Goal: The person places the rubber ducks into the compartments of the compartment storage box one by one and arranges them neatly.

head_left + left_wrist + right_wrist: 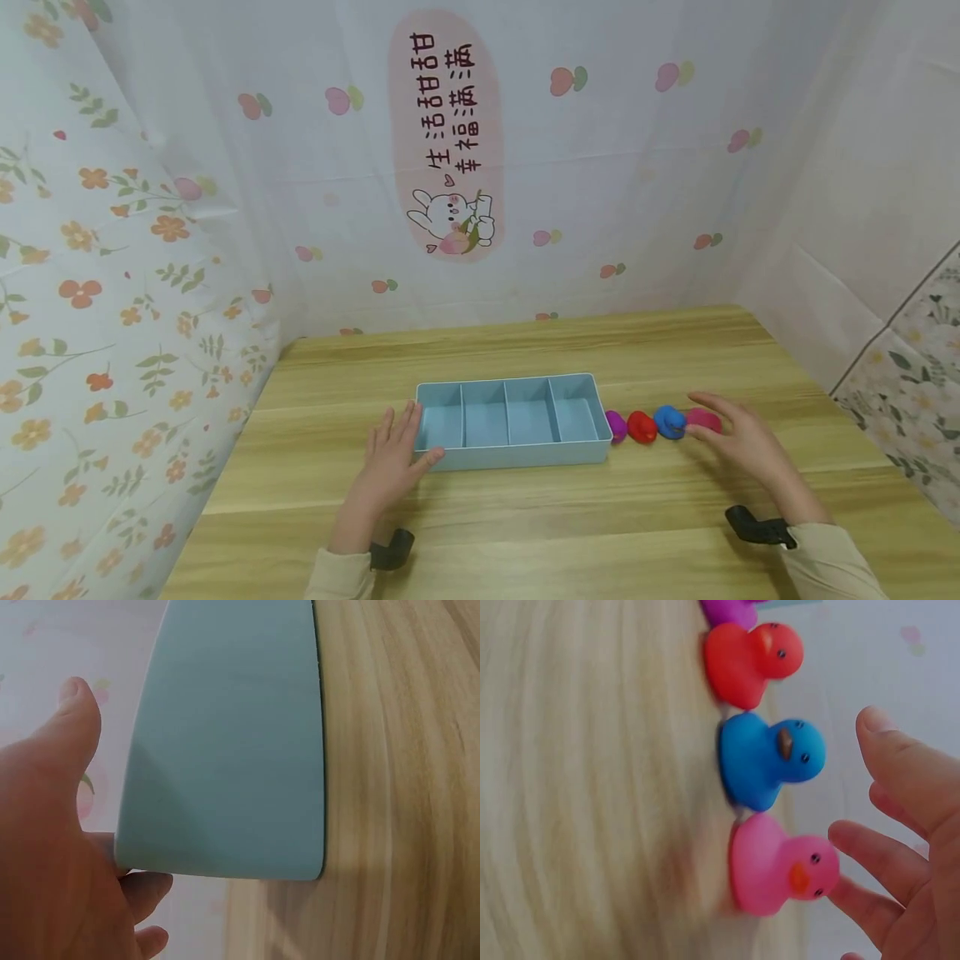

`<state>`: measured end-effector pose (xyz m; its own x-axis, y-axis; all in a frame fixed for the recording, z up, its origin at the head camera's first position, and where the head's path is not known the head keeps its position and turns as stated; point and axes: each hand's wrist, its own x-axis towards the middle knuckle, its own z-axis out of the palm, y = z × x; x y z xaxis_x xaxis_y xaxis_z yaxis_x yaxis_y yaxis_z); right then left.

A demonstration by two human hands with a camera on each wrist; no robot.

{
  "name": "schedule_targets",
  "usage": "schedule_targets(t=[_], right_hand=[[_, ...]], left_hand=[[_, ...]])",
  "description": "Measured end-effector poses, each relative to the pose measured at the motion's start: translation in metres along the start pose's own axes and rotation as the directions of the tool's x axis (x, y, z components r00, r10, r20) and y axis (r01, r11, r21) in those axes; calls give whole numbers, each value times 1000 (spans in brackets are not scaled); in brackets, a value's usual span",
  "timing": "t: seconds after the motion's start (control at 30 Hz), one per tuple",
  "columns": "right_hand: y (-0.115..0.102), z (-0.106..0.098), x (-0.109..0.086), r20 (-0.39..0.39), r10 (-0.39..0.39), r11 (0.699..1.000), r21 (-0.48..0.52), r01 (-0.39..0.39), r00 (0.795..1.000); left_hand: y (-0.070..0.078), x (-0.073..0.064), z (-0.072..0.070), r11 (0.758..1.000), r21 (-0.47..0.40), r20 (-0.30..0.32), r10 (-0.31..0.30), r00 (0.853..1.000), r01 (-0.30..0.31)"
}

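Note:
A light-blue tray (pixel 517 456) with several compartments lies on the wooden table. My left hand (pixel 390 458) rests at the tray's left end, fingers along its edge and thumb at the front corner; the left wrist view shows the tray's long side wall (pixel 225 750). To the tray's right stands a row of rubber ducks: purple (pixel 617 426), red (pixel 642 427), blue (pixel 670 422) and pink (pixel 703 420). Beside the pink duck (pixel 784 866) hovers my right hand (pixel 738 437), thumb and fingers spread around it, nothing gripped. Whether a fingertip touches the duck I cannot tell.
The wooden table (pixel 525 533) runs back to a white printed curtain (pixel 315 183). Flowered cloth (pixel 112 333) hangs on the left, and another sheet (pixel 847 233) on the right. Each wrist carries a black strap mount (pixel 757 527).

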<state>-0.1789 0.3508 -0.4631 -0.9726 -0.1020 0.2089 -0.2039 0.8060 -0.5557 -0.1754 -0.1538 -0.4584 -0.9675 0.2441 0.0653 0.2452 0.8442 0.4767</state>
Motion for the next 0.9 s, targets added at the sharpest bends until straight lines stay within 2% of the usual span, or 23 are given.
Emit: schedule_targets(t=[0.3, 0.63, 0.9], right_hand=[[21, 3, -3, -13, 31, 999, 23, -31, 999], [30, 7, 0, -2, 59, 998, -7, -59, 998], [39, 12, -4, 4, 83, 996, 24, -83, 997]], left_hand=[[-2, 1, 6, 1000, -21, -19, -1, 1000, 1], [-4, 5, 8, 1000, -1, -59, 6, 998, -6], [-3, 4, 12, 1000, -21, -50, -13, 999, 12]])
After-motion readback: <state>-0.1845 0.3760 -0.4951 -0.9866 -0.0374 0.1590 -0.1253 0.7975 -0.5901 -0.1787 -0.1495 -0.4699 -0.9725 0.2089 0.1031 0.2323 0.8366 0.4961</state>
